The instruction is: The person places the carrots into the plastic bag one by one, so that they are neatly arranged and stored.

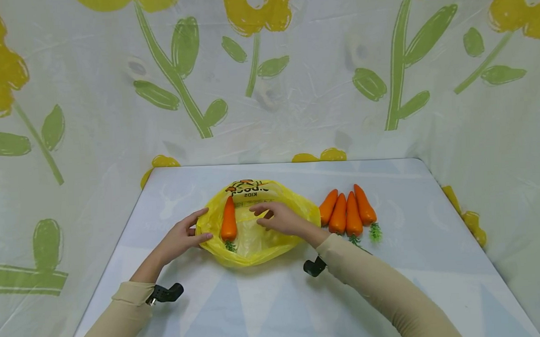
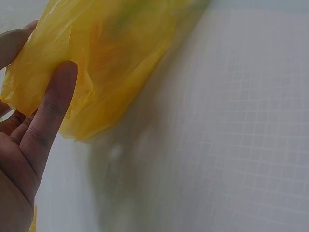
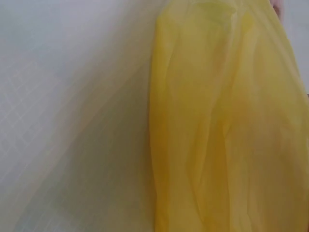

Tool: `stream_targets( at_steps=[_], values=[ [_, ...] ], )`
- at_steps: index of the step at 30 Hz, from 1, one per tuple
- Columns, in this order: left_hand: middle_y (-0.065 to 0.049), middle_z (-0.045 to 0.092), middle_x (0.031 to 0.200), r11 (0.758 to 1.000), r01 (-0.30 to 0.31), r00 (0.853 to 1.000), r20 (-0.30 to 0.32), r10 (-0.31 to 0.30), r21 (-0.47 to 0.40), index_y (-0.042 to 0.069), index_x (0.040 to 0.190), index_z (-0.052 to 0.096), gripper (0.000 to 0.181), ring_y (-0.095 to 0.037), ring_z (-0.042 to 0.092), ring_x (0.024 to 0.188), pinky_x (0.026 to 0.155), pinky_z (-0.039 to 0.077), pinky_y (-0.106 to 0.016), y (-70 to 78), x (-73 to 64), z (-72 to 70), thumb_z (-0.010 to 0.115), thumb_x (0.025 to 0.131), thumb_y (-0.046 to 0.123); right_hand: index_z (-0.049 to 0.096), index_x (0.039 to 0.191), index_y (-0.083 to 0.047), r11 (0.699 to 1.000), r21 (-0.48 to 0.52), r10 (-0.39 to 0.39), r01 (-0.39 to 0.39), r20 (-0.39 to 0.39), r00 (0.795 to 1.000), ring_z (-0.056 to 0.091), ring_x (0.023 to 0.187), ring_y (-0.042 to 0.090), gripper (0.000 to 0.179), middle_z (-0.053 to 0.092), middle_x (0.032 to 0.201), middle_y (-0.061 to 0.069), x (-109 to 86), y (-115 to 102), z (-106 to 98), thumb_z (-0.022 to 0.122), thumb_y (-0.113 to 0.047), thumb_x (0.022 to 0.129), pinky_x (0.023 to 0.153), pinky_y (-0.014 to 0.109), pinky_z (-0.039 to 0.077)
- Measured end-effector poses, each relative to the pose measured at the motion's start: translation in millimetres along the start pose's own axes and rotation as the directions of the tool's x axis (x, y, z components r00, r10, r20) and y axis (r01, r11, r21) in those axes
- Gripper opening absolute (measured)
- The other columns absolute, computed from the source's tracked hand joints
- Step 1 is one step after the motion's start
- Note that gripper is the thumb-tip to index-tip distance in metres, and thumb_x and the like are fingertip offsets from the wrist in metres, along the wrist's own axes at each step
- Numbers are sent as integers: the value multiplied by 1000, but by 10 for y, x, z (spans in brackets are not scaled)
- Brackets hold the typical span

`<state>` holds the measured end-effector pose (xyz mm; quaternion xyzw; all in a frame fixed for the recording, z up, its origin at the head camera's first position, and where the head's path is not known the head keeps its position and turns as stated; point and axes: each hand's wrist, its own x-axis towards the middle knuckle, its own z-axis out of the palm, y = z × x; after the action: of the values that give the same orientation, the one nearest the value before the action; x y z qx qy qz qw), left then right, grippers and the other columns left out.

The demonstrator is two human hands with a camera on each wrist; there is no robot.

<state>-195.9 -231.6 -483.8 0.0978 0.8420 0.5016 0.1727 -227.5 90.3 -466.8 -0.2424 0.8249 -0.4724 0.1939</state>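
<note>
A yellow plastic bag (image 1: 264,249) stands on the table with its mouth spread toward the head camera. Inside it, toward the left, lies an orange carrot (image 1: 229,221) with a green tuft at its near end. My left hand (image 1: 180,239) holds the bag's left rim; in the left wrist view a finger (image 2: 50,113) lies against the outside of the yellow film. Over the bag's mouth is my right hand (image 1: 282,218), its fingers loosely bent and holding nothing. The right wrist view shows mostly the bag's side (image 3: 217,121), which hides that hand's fingers.
Several more carrots (image 1: 338,213) lie side by side on the table, just right of the bag. The pale table (image 1: 222,311) has a light blue triangle pattern. Behind it and at both sides hangs a flowered curtain (image 1: 312,101).
</note>
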Motion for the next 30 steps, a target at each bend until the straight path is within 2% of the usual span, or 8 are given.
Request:
stream_targets(
  at_steps=[10,26,30],
  values=[
    [-22,41,153,1000,10,1000,-2,-10,3,14,161,30,85,-27,68,100,79,60,-32,1,-9,-2,78,92,30,58,142,-6,999,-17,-32,32,-8,999,64,101,25,41,62,134,20,-92,17,-59,63,-11,101,84,47,59],
    [-22,41,154,1000,21,1000,-7,-20,16,15,161,30,84,-28,67,102,79,60,-33,-9,9,5,77,92,30,63,139,-16,997,-48,-57,55,-53,997,66,99,19,38,64,132,17,-225,-29,-183,64,-12,101,80,35,60],
    [-21,40,155,1000,23,1000,-10,-23,19,15,161,31,84,-28,67,103,79,60,-33,-18,5,2,77,92,30,63,139,-16,997,-43,-67,64,-65,996,66,99,22,38,64,132,17,-257,-13,-223,63,-11,101,80,35,60]
  ],
)
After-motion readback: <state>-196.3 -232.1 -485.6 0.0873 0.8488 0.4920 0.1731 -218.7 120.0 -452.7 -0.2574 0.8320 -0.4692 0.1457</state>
